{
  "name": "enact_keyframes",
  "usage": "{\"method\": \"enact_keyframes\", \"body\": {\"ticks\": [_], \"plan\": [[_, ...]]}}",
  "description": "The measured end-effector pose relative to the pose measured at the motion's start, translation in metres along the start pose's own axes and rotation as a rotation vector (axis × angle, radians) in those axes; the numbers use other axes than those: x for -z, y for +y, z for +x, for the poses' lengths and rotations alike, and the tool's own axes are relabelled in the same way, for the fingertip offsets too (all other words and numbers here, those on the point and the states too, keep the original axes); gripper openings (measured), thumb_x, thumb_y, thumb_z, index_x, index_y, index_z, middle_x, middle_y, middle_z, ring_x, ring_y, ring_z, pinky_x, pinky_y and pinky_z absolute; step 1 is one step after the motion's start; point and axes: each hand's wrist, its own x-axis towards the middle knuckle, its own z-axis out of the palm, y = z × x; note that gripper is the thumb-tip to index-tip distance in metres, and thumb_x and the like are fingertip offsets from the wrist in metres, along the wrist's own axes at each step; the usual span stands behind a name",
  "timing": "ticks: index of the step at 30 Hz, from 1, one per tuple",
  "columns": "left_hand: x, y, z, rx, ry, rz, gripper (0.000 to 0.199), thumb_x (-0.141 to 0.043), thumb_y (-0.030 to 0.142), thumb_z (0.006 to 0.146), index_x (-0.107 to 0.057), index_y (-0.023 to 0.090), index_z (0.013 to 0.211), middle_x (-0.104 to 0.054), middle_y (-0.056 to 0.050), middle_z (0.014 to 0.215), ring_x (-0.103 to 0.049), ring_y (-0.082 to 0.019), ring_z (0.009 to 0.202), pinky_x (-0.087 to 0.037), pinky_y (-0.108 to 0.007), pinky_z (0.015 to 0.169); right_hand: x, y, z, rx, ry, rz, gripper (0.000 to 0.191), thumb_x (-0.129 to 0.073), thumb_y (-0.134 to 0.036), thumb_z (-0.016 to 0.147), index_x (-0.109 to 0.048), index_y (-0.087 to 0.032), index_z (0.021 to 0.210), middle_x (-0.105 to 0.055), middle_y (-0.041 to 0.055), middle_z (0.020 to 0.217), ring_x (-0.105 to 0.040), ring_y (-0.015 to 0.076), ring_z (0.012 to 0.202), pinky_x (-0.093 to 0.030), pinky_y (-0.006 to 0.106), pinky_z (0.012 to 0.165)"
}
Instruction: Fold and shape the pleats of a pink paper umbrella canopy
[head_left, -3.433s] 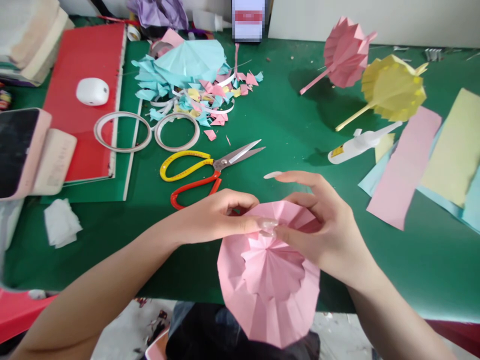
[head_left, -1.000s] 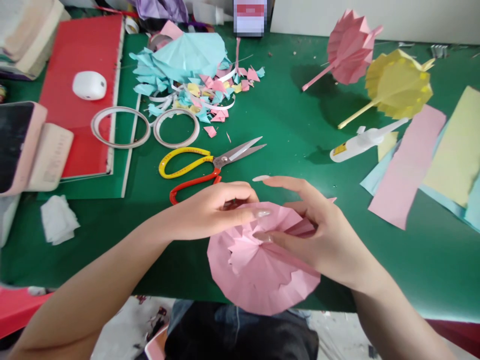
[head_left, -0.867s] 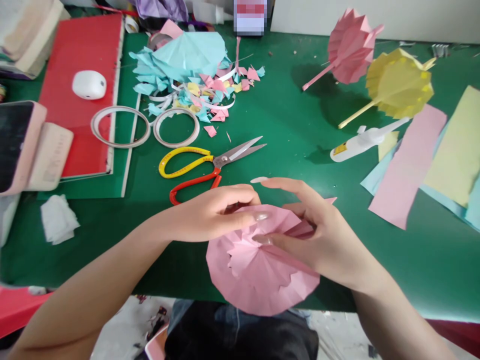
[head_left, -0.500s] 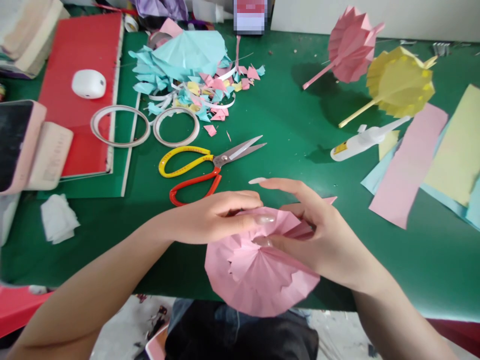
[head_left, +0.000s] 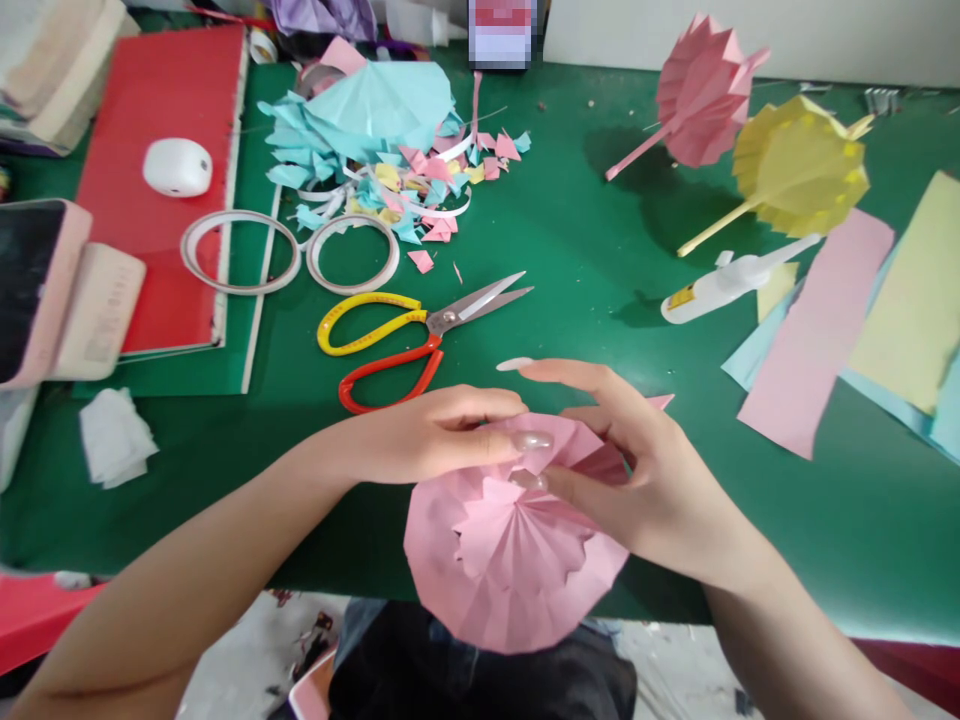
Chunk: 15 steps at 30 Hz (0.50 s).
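Near the table's front edge, both hands grip a round pleated pink paper umbrella top (head_left: pixel 517 600), tilted toward me, with a smaller jagged-edged pleated layer at its middle. My left hand (head_left: pixel 442 435) pinches its far left rim, thumb on top and fingers beneath. On the far right side my right hand (head_left: pixel 637 470) holds it, thumb pressed by the centre and index finger stretched out above. The fingers under the paper are partly hidden. Just beyond my left hand lie open scissors (head_left: pixel 439 325) with one yellow and one red handle.
Two tape rolls (head_left: pixel 352 253) lie left, before a heap of paper scraps (head_left: pixel 427 190) and folded blue paper (head_left: pixel 382 105). A pink paper umbrella (head_left: pixel 701 95), a yellow one (head_left: pixel 802 165), a glue bottle (head_left: pixel 716 288) and paper strips (head_left: pixel 817 340) are at right. A mouse (head_left: pixel 178 168) rests on a red folder (head_left: pixel 150 270).
The near edge of the pink paper has tipped slightly down and toward me, and the piece has shifted a little left. Both hands keep nearly the same grip.
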Motion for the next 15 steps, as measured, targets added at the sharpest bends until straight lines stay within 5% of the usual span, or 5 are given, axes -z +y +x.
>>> {"method": "enact_keyframes", "body": {"ticks": [15], "plan": [[-0.0009,0.0004,0.0003,-0.013,-0.055,0.014,0.025,-0.044,0.039,0.088,-0.057,0.017,0.084,-0.05,0.0,0.073,-0.048,-0.011,0.065,-0.035,-0.02,0.051,0.0014,-0.0007,-0.0017,0.11,0.054,-0.186,0.048,-0.062,-0.017,0.081,-0.045,-0.025,0.125,-0.064,-0.0032,0.074,-0.046,0.006,0.042,-0.042,0.019,0.038]]}}
